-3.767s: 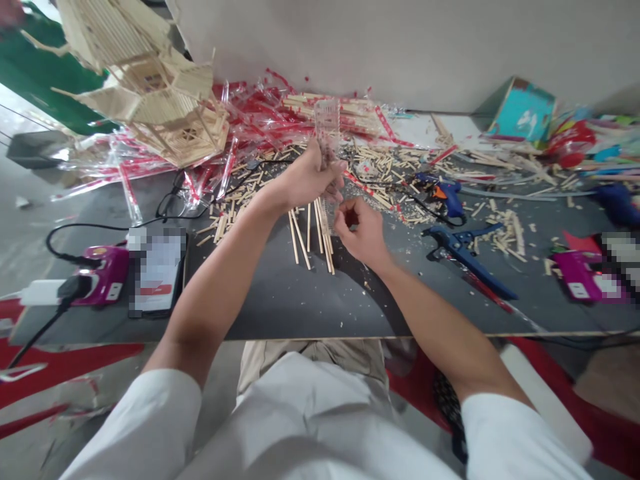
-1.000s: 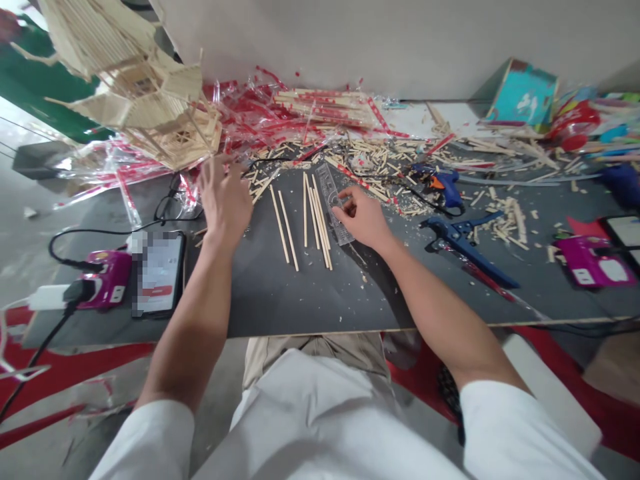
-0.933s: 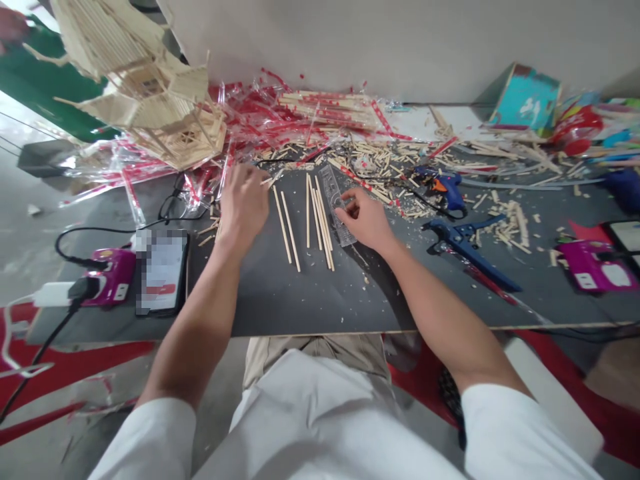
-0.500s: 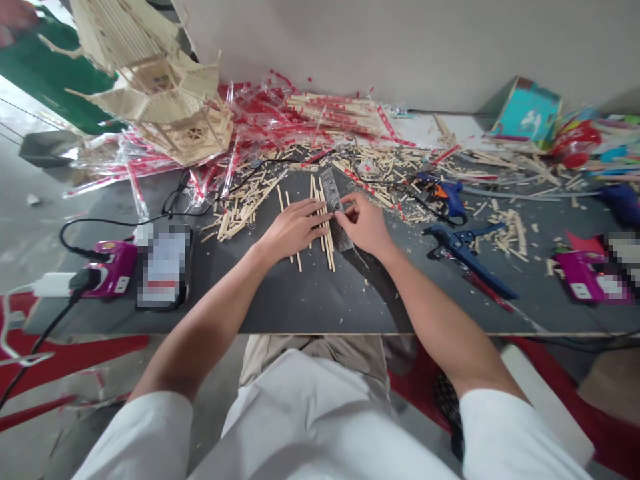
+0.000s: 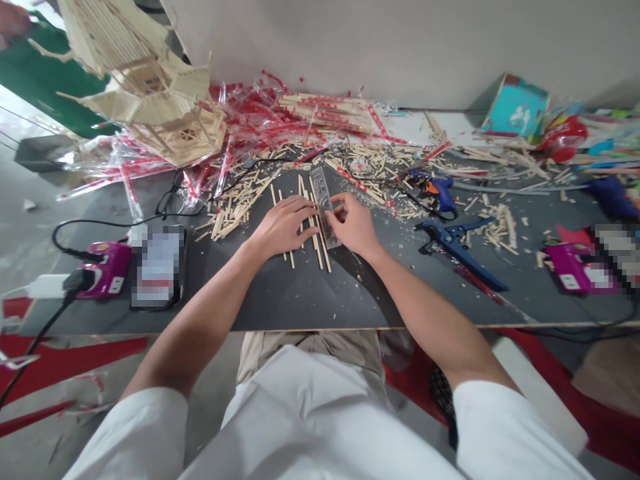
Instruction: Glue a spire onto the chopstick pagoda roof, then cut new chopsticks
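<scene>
Several long wooden sticks (image 5: 320, 243) lie side by side on the dark table (image 5: 300, 300). My left hand (image 5: 283, 227) lies flat on them with its fingers stretched out toward the right. Just to the right, a clear plastic ruler (image 5: 323, 200) lies along the sticks. My right hand (image 5: 353, 223) rests on the ruler, its fingers curled and pinching its edge.
A stick-built model house (image 5: 150, 100) stands at the back left amid red-and-clear wrappers (image 5: 260, 117). Cut stick pieces (image 5: 235, 210) litter the back. A blue glue gun (image 5: 437, 190) and blue cutter (image 5: 460, 250) lie to the right. A phone (image 5: 157, 267) and purple devices (image 5: 103, 277) sit at the left.
The ruler, once held upright over the sticks, now lies flat beside them. My left hand reached out to the left, then came back and settled flat on the sticks.
</scene>
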The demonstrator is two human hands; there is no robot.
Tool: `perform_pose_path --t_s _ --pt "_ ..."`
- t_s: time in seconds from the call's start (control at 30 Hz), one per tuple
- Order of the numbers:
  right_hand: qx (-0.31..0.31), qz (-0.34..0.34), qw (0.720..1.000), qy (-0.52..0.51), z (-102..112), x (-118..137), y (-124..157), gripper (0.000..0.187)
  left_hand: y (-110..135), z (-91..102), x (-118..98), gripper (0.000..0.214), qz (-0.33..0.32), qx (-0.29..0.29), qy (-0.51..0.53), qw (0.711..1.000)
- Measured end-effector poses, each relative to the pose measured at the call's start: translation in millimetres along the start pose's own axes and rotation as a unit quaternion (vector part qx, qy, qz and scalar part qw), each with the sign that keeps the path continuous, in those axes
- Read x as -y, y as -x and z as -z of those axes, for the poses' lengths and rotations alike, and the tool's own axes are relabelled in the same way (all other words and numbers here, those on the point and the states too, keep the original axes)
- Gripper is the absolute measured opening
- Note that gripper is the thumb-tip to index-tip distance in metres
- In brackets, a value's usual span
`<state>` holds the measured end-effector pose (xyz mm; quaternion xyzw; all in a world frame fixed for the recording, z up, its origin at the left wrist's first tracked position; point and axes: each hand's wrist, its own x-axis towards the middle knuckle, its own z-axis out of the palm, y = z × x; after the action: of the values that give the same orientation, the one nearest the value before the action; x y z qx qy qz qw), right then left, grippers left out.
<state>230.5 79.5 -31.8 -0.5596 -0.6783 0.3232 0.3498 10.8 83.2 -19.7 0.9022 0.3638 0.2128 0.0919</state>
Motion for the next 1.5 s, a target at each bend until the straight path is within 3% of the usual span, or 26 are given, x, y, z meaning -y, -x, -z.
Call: perform_pose_path --t_s 0.3,0.47,0.63,1.17,1.33,1.5 --pt "0.018 -0.015 0.999 -0.03 9.1 -4.7 -6.3 0.025 0.8 -0.9 0.2 0.037 0.0 0.015 0.005 1.0" --pt "-0.024 0.009 1.0 0.013 6.1 -8.1 -8.4 0.022 0.9 0.8 -1.5 0.036 0.003 0.011 0.004 1.0" --pt "-0.024 0.029 0.999 0.015 2.2 -7.9 -7.2 0.02 0.4 1.4 -2.6 0.035 -0.006 0.009 -0.003 1.0" --pt "0.035 -0.056 0.996 -0.058 -5.1 -4.1 -10.7 0.042 -1.6 -3.5 0.2 0.034 -0.019 0.002 0.004 1.0" --pt "0.074 -0.109 0.977 -0.169 0.9 5.9 -8.1 0.053 -2.6 -5.8 -0.5 0.033 -0.029 -0.047 0.023 0.998" --pt "0.073 -0.087 0.941 -0.318 7.6 14.2 -6.6 0.051 -5.1 -1.7 -9.7 0.031 0.012 -0.124 0.106 0.987"
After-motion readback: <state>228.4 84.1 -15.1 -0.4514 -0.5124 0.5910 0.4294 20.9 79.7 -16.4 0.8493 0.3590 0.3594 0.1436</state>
